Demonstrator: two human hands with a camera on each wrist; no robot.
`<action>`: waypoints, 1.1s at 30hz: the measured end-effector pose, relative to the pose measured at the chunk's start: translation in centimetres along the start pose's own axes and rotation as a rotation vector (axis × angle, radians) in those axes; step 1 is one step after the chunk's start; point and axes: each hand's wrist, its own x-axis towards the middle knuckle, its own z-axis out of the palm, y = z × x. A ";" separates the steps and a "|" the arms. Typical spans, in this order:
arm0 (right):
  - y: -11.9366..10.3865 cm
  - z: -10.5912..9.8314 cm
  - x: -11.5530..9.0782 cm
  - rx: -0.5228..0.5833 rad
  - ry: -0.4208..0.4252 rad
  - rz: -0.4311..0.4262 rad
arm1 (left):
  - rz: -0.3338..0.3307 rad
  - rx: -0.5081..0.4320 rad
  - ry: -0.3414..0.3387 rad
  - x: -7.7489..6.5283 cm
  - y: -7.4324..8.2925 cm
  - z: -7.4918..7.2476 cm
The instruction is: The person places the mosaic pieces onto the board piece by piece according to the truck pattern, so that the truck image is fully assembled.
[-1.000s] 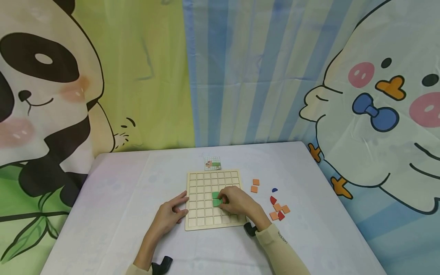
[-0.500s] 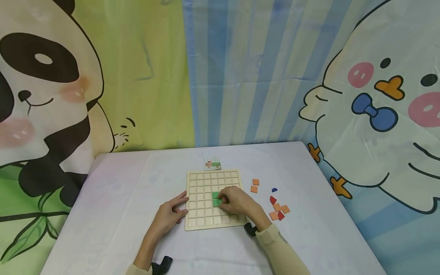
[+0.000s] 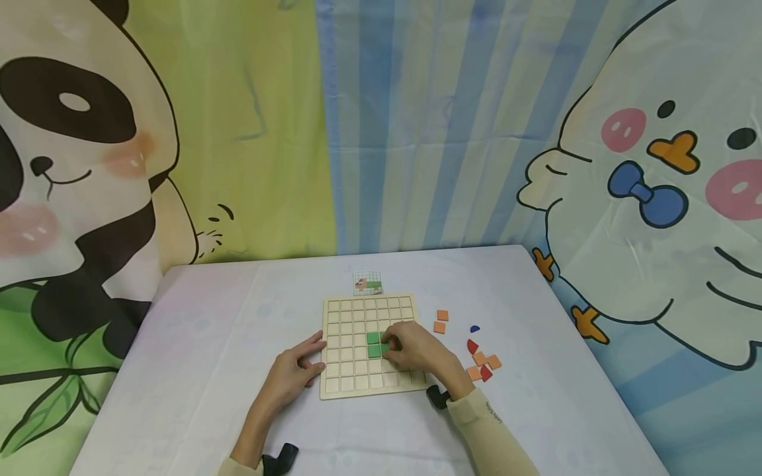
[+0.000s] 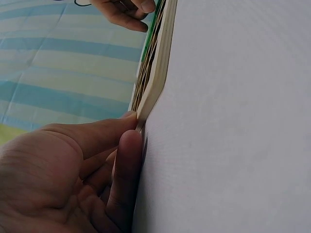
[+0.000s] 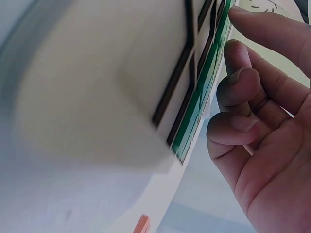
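A pale wooden grid board lies on the table with green square tiles in its middle cells. My left hand touches the board's left side with index finger and thumb spread apart. In the left wrist view, fingertips of that hand meet the board's edge. Over the board's centre, my right hand touches the green tiles, covering some cells. The right wrist view has this hand with a fingertip against the green strip, other fingers bent, nothing visibly held between them.
Right of the board lie orange squares, red pieces and a blue half-round piece. A small picture card sits behind the board. Patterned curtains hang beyond the white table.
My right hand has shifted slightly right, uncovering more of the green tiles. The left hand stays at the board's edge.
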 end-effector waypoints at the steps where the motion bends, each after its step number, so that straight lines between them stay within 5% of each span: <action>1: 0.1 -0.2 -0.1 0.002 0.005 0.006 | 0.001 -0.001 0.001 0.0 0.0 0.0; 33: 7.7 -5.2 -3.7 -0.010 0.148 0.234 | -0.001 -0.005 0.002 0.0 -0.1 0.0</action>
